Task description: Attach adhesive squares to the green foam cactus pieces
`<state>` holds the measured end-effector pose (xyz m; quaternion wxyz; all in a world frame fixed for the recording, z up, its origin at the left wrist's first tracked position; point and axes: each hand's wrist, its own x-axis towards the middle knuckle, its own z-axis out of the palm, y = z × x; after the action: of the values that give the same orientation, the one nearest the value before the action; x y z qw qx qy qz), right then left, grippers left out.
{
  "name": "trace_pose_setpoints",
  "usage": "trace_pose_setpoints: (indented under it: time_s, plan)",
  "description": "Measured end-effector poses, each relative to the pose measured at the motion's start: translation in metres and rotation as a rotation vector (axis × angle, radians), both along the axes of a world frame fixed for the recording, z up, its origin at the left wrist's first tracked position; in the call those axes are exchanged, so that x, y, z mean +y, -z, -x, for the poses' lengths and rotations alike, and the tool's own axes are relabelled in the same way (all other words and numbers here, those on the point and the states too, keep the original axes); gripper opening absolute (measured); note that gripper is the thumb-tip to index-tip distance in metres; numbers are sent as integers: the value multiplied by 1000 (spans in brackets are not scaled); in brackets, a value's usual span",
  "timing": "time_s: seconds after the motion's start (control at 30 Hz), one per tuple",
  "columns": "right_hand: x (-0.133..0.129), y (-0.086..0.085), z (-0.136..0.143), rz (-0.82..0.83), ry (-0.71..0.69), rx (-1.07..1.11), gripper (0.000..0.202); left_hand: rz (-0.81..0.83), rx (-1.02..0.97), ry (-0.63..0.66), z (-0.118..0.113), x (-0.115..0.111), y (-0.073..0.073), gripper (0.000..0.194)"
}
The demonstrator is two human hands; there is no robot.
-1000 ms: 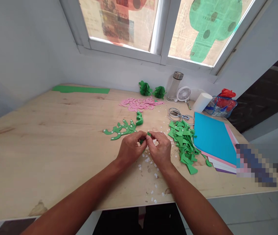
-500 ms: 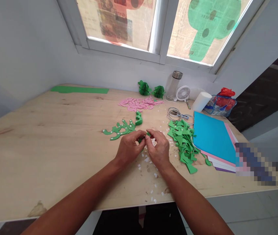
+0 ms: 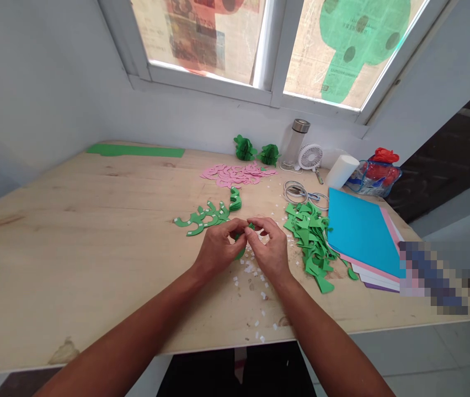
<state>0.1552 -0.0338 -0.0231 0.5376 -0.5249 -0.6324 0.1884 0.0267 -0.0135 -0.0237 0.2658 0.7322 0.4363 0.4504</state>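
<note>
Between my fingertips is a small green paper cutout, mostly covered by the hands. My left hand is closed on it from the left. My right hand pinches its upper end, close against the left fingertips. Just beyond the left hand lie curved green cutouts dotted with small white squares. A short stack of similar green pieces sits behind them. Tiny white paper bits are scattered on the table under and in front of the hands.
Right of my hands lies a heap of green scraps, beside blue sheets on a paper stack. Pink cutouts, two green paper ornaments, a bottle, a small fan and scissors lie farther back.
The hands stay together at the same spot, with only slight finger movement. A little more of the green cutout shows below the left fingers. The view has shifted very slightly.
</note>
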Motion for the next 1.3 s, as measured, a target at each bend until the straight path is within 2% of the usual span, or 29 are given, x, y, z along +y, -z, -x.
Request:
trace_pose_setpoints:
  time_s: [0.47,0.8,0.93,1.3]
  plan:
    - [9,7,-5,77,-84,302,13,84,-50,50,1,0,-2,10]
    - [12,13,-2,225,-149,677,10,301,-186,189,3,2,-6,10]
    - [12,13,-1,255,-126,723,11,369,-215,220,3,0,-9,15]
    - [10,15,2,258,-137,722,12,444,-294,179,1,0,-7,18]
